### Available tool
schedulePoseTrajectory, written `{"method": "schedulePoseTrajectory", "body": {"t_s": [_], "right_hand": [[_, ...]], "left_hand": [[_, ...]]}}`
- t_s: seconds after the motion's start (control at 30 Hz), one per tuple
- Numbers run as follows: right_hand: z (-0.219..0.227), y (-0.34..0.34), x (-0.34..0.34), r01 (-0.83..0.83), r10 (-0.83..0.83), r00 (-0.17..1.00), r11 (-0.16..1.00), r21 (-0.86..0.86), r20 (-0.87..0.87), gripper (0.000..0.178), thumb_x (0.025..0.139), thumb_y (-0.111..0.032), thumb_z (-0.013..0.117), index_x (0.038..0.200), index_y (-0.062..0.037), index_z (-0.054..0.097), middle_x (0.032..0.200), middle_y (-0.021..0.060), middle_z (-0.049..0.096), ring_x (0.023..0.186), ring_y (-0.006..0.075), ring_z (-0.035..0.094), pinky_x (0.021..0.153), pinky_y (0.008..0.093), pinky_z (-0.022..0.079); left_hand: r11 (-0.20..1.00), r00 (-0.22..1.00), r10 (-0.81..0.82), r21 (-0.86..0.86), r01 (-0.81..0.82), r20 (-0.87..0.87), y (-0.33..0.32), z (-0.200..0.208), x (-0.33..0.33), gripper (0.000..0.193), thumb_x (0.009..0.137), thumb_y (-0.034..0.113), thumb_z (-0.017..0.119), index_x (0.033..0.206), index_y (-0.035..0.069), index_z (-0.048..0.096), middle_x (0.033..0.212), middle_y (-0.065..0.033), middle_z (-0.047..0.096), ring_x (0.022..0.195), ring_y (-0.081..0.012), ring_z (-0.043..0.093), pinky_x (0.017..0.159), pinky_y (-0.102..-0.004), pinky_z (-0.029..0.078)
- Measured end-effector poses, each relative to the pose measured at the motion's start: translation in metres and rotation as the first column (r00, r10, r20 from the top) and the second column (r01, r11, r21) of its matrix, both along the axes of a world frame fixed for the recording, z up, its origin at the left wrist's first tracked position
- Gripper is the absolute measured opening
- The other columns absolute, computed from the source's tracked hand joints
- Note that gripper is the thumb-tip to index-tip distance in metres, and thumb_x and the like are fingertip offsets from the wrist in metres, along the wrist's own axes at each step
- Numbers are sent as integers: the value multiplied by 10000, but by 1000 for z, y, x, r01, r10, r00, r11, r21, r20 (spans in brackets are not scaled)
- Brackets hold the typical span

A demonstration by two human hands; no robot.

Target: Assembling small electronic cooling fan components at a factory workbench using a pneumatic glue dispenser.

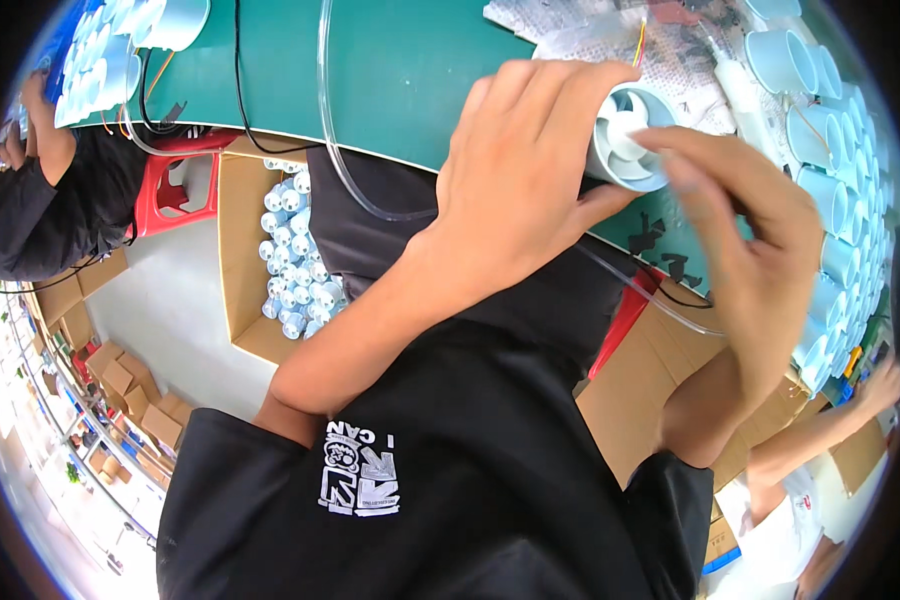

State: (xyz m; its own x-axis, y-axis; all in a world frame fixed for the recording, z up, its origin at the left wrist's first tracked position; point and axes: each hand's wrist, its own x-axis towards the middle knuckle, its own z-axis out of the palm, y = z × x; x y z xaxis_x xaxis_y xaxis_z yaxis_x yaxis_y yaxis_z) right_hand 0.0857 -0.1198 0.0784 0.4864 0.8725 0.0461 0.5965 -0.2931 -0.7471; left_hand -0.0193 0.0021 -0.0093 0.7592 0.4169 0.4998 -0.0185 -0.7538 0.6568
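My left hand (520,170) wraps round a light blue round housing (660,100), holding it tilted above the table's near edge. Inside its open end sits a white fan wheel (622,125) with curved blades. Thumb and forefinger of my right hand (755,220) come together at the wheel's hub and the housing's rim. Slight blur hides just how they grip. Red and yellow wires (640,45) show just behind the housing. A white tube-shaped bottle (735,90) lies close by on the crumpled, stained paper (600,30).
Many light blue cups (840,210) stand in rows at the right, more (105,75) at the far left. A carton (245,260) of blue-and-white parts stands below the green table (400,90). A clear hose (325,100) and black cable (240,80) cross it. Co-workers sit on both sides.
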Motion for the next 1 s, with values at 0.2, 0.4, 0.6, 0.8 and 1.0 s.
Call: {"method": "schedulePoseTrajectory", "body": {"t_s": [0.2, 0.4, 0.6, 0.8, 1.0], "right_hand": [[-4, 19, -6, 112, -290, 894, 882, 458, 341, 339, 941, -76, 514, 626, 47, 544, 517, 38, 447, 464, 97, 390, 441, 290, 256], [-21, -7, 6, 181, -281, 910, 931, 317, 305, 447, 971, -83, 408, 545, 22, 493, 494, 76, 465, 441, 170, 407, 447, 323, 283], [-68, -49, -14, 540, -572, 816, 807, 240, 85, 544, 1020, -235, 379, 538, 7, 444, 486, 67, 397, 442, 171, 355, 459, 347, 251], [-86, -44, -13, 646, -686, 726, 699, 307, 35, 599, 1021, -332, 404, 515, -12, 387, 491, 22, 347, 494, 115, 336, 496, 292, 258], [-50, -30, -23, 521, -537, 737, 838, 160, 412, 564, 1010, -263, 405, 525, -58, 611, 518, 123, 556, 443, 298, 491, 469, 427, 388]], "left_hand": [[999, 1000, 24, 23, -24, 7, 5, 2, 5, 674, 574, 143, 816, 1178, 84, 523, 1023, -67, 579, 954, -274, 541, 784, -383, 419], [1000, 1000, 19, 17, -19, -10, -3, 1, -5, 594, 636, 207, 761, 1171, 94, 529, 1081, -115, 543, 1027, -304, 526, 868, -428, 410], [978, 992, -95, -178, 108, 83, -2, 14, -12, 388, 743, 189, 711, 1090, 110, 557, 1211, -115, 519, 1091, -316, 494, 923, -421, 380], [984, 914, 173, -105, -145, 366, 120, 107, -43, 614, 710, 129, 768, 1254, 65, 489, 1225, -139, 510, 1132, -299, 504, 961, -416, 396], [602, 656, 727, 272, -750, 200, 417, 153, -56, 575, 715, 202, 765, 1177, 46, 460, 1040, -213, 628, 979, -381, 610, 865, -418, 479]]}}
